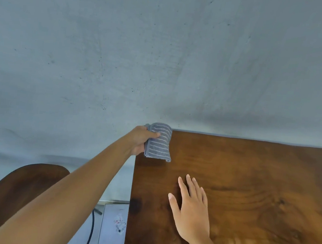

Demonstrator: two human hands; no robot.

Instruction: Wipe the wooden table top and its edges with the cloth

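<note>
my left hand (pixel 141 139) is at the far left corner of the wooden surface (pixel 248 190), and its grip is closed around the cloth (pixel 159 142): my thumb lies across the top of the fabric and the other fingers are hidden behind it. the cloth is grey with thin pale stripes, folded, and it is draped over that corner, part of it lying on the top of the surface and part hanging down over the left edge against my palm. my left arm reaches out to the corner from off the surface's left side.

my right hand (pixel 191 210) lies flat on the top of the surface, nearer to me than the cloth and well apart from it. its grip is wide, the fingers straight and slightly spread, pointing toward the far edge, holding nothing.

the far edge of the surface meets a pale grey wall (pixel 163 52). left of the surface, lower down, is the rounded brown back of a chair (pixel 19 192), and between the chair and the surface's left edge are a black cable (pixel 91 231) and a light panel (pixel 113 228) with a small red mark on it.
</note>
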